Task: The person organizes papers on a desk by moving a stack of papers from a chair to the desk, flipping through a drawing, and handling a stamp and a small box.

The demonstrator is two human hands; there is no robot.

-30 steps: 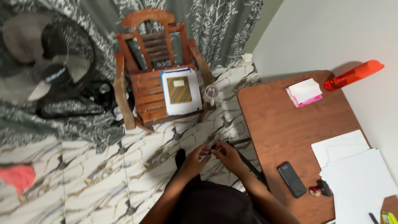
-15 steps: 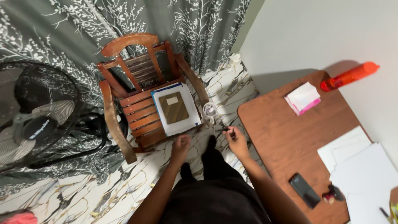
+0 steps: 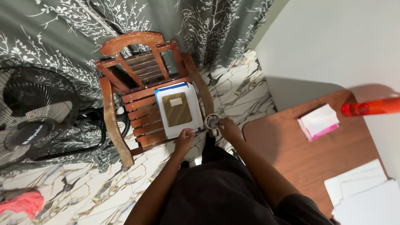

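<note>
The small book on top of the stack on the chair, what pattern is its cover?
Brown diagonal stripes with a pale label, on the small book; head view.

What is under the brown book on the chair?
The brown book lies on a stack of white sheets with a blue edge, on the wooden chair seat. The left hand touches the stack's front edge. What it covers is hidden.

A small pale label (image 3: pixel 176 101) sits on the brown notebook (image 3: pixel 176 109) (chair seat).
</note>
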